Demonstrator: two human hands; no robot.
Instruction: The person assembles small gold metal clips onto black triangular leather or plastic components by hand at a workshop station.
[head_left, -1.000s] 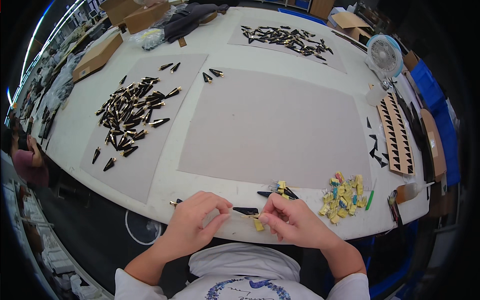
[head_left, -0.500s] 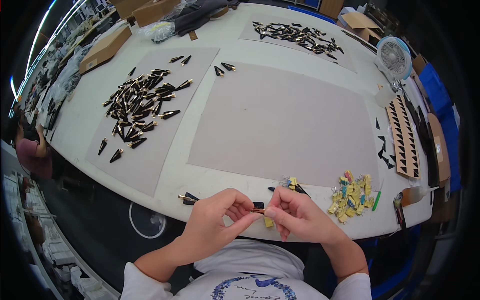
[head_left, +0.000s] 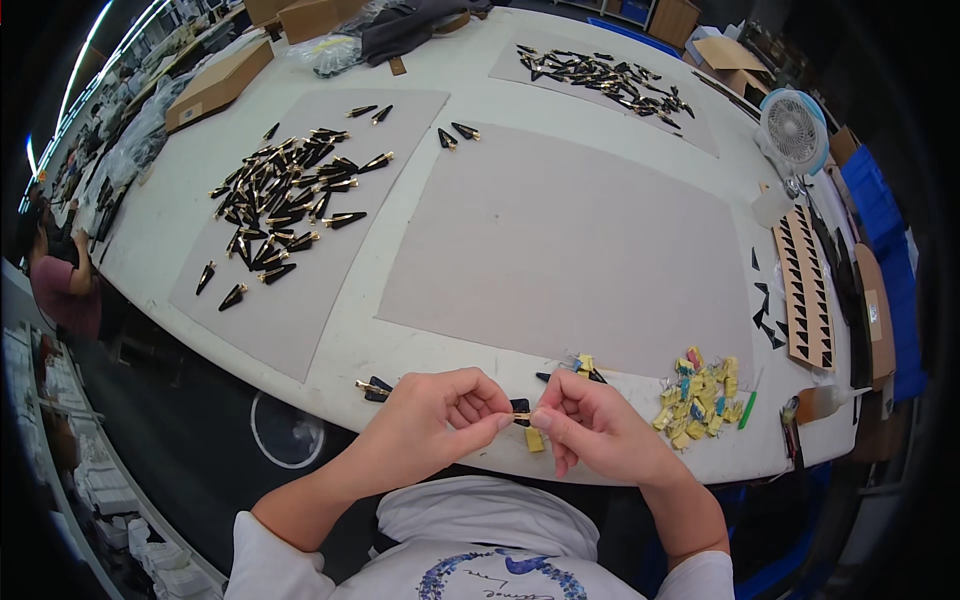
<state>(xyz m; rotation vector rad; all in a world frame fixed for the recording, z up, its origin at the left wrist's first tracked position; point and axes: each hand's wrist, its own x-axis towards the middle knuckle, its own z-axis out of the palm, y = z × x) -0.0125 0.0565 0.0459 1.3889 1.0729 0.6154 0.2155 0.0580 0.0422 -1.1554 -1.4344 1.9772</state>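
Observation:
At the table's near edge, both of my hands meet over a small hair clip (head_left: 521,407), black with a gold metal part. My left hand (head_left: 435,425) pinches one end between thumb and fingers. From the other side, my right hand (head_left: 600,430) pinches it with thumb and forefinger. Fingertips cover part of the clip. Just below it lies a yellow binder clip (head_left: 535,440). A black hair clip (head_left: 376,388) with a gold end rests beyond my left hand. Another yellow binder clip (head_left: 584,363) sits by dark pieces beyond my right hand, partly hidden by it.
Yellow binder clips (head_left: 700,400) are heaped at right beside a green stick (head_left: 747,410) and a bottle (head_left: 822,398). Black hair clips cover the left grey sheet (head_left: 265,335); more lie on the far sheet. A fan (head_left: 793,130) and a card of black triangles (head_left: 805,290) stand right.
The hair clip has turned between my fingers, so its gold part now shows against the black. The whole view has shifted slightly; both hands stay near the same place.

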